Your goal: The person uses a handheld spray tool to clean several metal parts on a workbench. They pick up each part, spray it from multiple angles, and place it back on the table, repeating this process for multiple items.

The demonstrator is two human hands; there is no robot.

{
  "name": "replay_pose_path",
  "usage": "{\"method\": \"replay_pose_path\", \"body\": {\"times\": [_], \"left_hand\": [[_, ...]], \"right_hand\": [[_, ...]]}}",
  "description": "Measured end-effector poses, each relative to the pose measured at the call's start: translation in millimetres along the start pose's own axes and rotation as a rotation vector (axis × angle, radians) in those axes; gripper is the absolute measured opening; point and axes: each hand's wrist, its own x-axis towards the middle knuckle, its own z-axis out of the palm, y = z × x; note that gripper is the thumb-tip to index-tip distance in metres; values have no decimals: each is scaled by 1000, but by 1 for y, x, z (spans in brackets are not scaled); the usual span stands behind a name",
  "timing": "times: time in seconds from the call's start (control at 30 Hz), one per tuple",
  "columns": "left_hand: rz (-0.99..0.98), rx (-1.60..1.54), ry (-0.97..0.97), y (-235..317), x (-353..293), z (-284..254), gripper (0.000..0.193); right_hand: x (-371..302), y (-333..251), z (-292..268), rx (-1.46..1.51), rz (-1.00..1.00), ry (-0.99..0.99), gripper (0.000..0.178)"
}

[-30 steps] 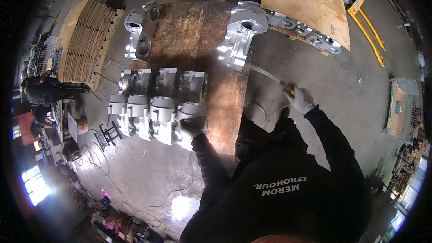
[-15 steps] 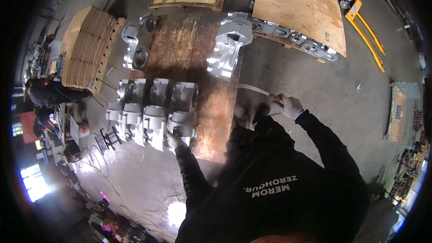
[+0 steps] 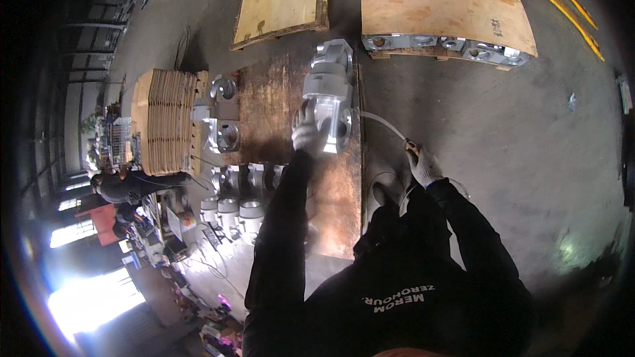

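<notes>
Currently, left hand [image 3: 305, 131]: is touching left side of silver casting [image 3: 329, 86], grip unclear.
Right hand [image 3: 425, 165]: is gripping pale tool [image 3: 385, 123].
Board [image 3: 337, 211]: is supporting casting.

You wear a loose black top [image 3: 423, 261] with white block lettering [image 3: 399, 299] in two short lines, upside down in this view. Its long black sleeves [image 3: 281, 218] are plain. Your left hand [image 3: 307, 129] and right hand [image 3: 425, 165] wear pale grey gloves [image 3: 428, 171]; your trousers [image 3: 397, 226] look dark.
</notes>
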Motion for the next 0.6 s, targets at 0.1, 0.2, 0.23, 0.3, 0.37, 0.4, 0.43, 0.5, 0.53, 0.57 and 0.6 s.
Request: {"method": "replay_pose_path", "body": {"times": [0.1, 0.2, 0.23, 0.3, 0.37, 0.4, 0.43, 0.5, 0.53, 0.57, 0.6], "left_hand": [[-229, -24, -398, -3, 56, 26, 88], [-338, -85, -551, 12, 92, 25, 93], [-337, -81, -547, 17, 113, 27, 93], [-374, -70, -510, 10, 126, 42, 90], [-452, -119, -560, 9, 131, 50, 79], [-490, -136, -579, 6, 135, 46, 73], [-413, 3, -342, -16, 124, 73, 61], [-409, -14, -380, -15, 142, 90, 57], [-405, -26, -324, -12, 147, 98, 55], [-399, -38, -269, -8, 151, 106, 53], [-328, 95, -166, -24, 146, 114, 54]], "right_hand": [[3, -1, 12, -96, -47, -60, 29], [-1, -29, -28, -159, -132, -392, 27], [6, 4, -7, -3, -127, -161, 27], [33, 19, -8, -96, 74, 71, 28], [67, -13, -59, -108, 23, 100, 35], [82, -19, -65, -142, -28, 86, 37], [96, -24, -68, -176, -80, 72, 38], [131, -4, -69, -335, -13, 90, 42], [145, 0, -70, -367, -2, 137, 42], [156, 3, -69, -399, 8, 183, 42], [166, -5, -63, -407, 2, 220, 42]]}}
